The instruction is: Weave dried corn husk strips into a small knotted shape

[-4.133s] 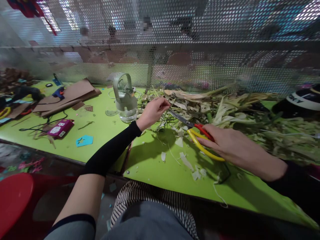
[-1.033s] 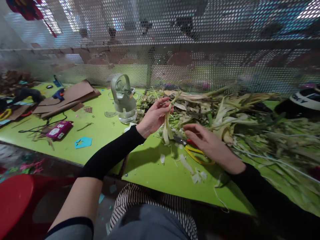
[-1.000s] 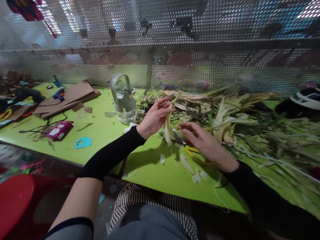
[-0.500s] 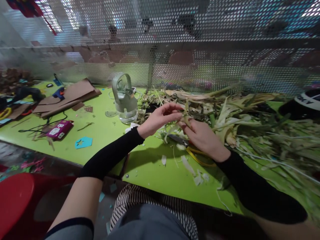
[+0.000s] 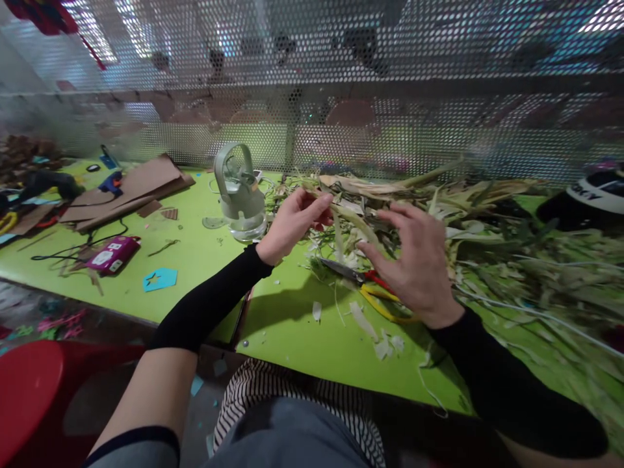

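My left hand (image 5: 297, 221) pinches a pale green strip of corn husk (image 5: 358, 224) between thumb and fingers, and the strip trails off to the right. My right hand (image 5: 414, 263) hovers just right of it, thumb and fingers spread, with nothing seen in its grasp. Beneath the right hand lie scissors (image 5: 385, 305) with yellow and red handles, their dark blades pointing left. Part of the handles is hidden by the hand. Behind both hands spreads a heap of husks and leaf scraps (image 5: 468, 234).
A pale green water bottle (image 5: 241, 201) stands left of my hands. Farther left lie a magenta box with a cord (image 5: 113, 255), a blue paper tag (image 5: 160, 279) and brown cardboard (image 5: 131, 188). A perforated metal screen (image 5: 312, 123) borders the green table. A red stool (image 5: 34, 390) stands lower left.
My right hand has let go of the husk, opened and moved right. My left hand has shifted slightly left with the husk strip, and more of the scissors now shows.
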A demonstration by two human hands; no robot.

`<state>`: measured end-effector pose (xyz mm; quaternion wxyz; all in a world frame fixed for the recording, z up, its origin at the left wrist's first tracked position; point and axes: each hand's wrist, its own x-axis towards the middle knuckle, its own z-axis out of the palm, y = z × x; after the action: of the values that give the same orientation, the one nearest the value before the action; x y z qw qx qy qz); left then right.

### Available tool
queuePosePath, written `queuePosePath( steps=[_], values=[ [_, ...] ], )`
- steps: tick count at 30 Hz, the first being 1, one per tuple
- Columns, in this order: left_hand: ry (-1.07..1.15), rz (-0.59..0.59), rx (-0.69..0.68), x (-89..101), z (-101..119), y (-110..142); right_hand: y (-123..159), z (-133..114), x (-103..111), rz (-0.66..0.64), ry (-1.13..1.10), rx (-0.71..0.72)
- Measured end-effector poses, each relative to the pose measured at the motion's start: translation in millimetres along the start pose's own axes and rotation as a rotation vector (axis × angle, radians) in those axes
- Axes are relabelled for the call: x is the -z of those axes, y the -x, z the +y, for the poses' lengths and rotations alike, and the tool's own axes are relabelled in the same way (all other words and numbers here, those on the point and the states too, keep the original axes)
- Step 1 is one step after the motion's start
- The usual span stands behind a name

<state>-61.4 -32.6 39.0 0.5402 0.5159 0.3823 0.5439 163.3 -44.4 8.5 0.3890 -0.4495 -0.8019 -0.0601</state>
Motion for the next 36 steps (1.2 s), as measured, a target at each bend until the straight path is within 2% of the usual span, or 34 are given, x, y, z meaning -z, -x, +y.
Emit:
queuePosePath(
  steps=[1, 2, 3, 5, 7, 8, 11, 14, 17, 19, 22, 24, 27, 29, 31, 36],
  values=[
    [0.013, 0.011, -0.008, -0.6, -2, 0, 5, -4, -2, 0.036, -0.053, 0.000],
    [0.021, 0.007, -0.018, -1.7, -5, 0, 10, -9, -4, -0.026, -0.147, -0.022],
    [0.020, -0.011, -0.033, -3.2, -8, 1, 14, -13, -7, -0.179, -0.283, -0.098],
    [-0.029, -0.083, -0.072, -6.8, -16, 5, 17, -21, -16, -0.449, -0.623, -0.354],
    [-0.156, -0.171, -0.126, -10.3, -23, 11, 15, -23, -24, -0.418, -0.964, -0.601],
    [-0.238, -0.204, -0.148, -11.9, -25, 14, 12, -23, -27, -0.357, -1.083, -0.668],
    [-0.467, -0.256, -0.222, -14.6, -31, 19, 4, -18, -29, -0.229, -1.225, -0.777],
    [-0.626, -0.261, -0.221, -14.1, -34, 18, -1, -10, -24, -0.156, -1.284, -0.819],
    [-0.701, -0.278, -0.122, -12.0, -38, 12, -2, -1, -19, -0.137, -1.267, -0.812],
    [-0.711, -0.331, -0.031, -11.5, -41, 10, 0, 6, -18, -0.114, -1.240, -0.800],
    [-0.615, -0.464, 0.103, -12.5, -41, 11, 4, 11, -20, -0.099, -1.251, -0.800],
    [-0.497, -0.542, 0.181, -13.5, -39, 12, 8, 10, -21, -0.160, -1.278, -0.798],
    [-0.320, -0.586, 0.336, -14.1, -40, 12, 13, 4, -21, -0.294, -1.273, -0.757],
    [-0.227, -0.570, 0.429, -13.8, -44, 10, 16, 1, -22, -0.314, -1.232, -0.735],
    [-0.209, -0.529, 0.422, -13.9, -51, 9, 17, 0, -24, -0.268, -1.181, -0.744],
    [-0.466, -0.328, 0.188, -18.9, -67, 8, 15, 6, -34, -0.151, -1.128, -0.867]
  ],
)
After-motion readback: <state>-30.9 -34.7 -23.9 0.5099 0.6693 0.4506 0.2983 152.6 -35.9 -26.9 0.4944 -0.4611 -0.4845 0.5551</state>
